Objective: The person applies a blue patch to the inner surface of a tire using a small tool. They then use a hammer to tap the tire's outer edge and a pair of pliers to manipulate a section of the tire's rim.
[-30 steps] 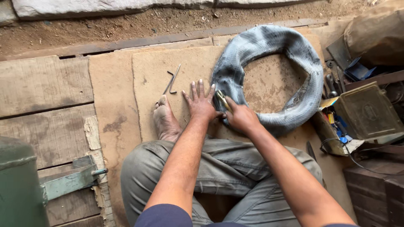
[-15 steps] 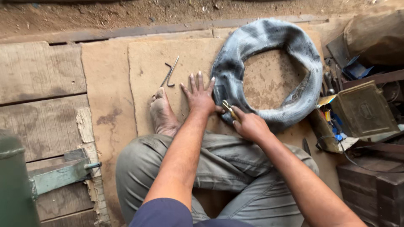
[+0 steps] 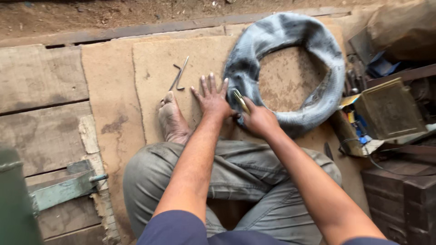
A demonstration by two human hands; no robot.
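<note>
The left hand [image 3: 211,100] lies flat with fingers spread on the brown mat [image 3: 150,72], its edge touching the grey inner tube [image 3: 290,36] at the mat's far right corner. The right hand [image 3: 259,120] is closed around a small brass-coloured tool [image 3: 240,100] pressed against the tube's near side. A bent metal rod [image 3: 180,72] lies just beyond a bare foot [image 3: 171,120].

The left hand [image 3: 212,100] lies flat, fingers spread, beside the grey inner tube [image 3: 290,68]; the right hand [image 3: 259,120] grips a small brass-coloured tool [image 3: 240,100] against the tube
</note>
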